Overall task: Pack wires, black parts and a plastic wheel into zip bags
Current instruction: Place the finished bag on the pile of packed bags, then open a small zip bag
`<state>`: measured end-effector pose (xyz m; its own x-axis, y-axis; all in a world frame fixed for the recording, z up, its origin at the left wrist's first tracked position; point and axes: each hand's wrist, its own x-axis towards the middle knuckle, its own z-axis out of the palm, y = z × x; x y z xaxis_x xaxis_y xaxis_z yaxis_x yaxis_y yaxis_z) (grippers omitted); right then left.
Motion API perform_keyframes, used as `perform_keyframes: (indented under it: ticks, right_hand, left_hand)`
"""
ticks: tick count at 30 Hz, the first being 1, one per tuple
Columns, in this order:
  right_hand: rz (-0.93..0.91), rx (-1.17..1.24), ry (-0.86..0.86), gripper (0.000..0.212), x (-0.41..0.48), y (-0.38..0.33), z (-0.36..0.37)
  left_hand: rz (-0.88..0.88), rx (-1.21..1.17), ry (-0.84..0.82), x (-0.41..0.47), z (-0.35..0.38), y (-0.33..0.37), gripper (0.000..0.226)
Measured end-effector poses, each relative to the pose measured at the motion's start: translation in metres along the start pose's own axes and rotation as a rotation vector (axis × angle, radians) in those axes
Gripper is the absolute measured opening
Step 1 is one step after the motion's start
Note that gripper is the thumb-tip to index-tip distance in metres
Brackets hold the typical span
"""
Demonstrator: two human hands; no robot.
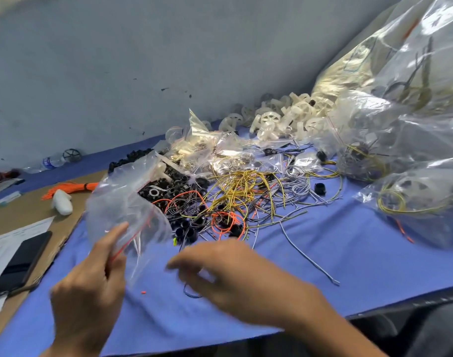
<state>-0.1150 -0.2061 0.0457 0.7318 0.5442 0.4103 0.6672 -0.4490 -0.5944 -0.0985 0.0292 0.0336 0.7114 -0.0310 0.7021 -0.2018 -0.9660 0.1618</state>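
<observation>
The left hand (91,292) pinches a zip bag (122,202) by its red seal. The right hand (233,274) is blurred, so I cannot tell its grip. At 3 o'clock a filled bag (413,199) holds yellow wire.

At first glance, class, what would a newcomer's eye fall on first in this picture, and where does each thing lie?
The tangle of yellow, orange and grey wires in the middle of the blue mat strikes first, with black parts heaped at its left. Behind, by the wall, lies a heap of white plastic wheels. In front, the left hand pinches a clear zip bag.
</observation>
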Motion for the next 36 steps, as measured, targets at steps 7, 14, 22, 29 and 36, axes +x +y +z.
perform_keyframes:
  ticks: [7, 14, 22, 29, 36]
  right_hand:
    - [0.426, -0.321, 0.060, 0.026, -0.022, 0.107, -0.030]
    - [0.291, -0.510, -0.045, 0.061, -0.002, 0.126, 0.005]
    - [0.494, -0.605, 0.364, 0.029, -0.001, 0.174, -0.052]
    - [0.840, -0.692, 0.283, 0.022, -0.029, 0.206, -0.063]
    - [0.704, -0.393, 0.763, 0.015, -0.025, 0.191, -0.080]
  left_hand:
    - [-0.253, -0.322, -0.268, -0.032, 0.051, 0.019, 0.053]
    - [-0.223, -0.433, -0.222, -0.043, 0.070, 0.038, 0.056]
    - [-0.255, -0.446, -0.176, -0.049, 0.077, 0.034, 0.053]
    - [-0.256, -0.466, -0.110, -0.043, 0.068, 0.036, 0.043]
    - [-0.188, -0.433, 0.048, 0.002, 0.027, 0.027, 0.039]
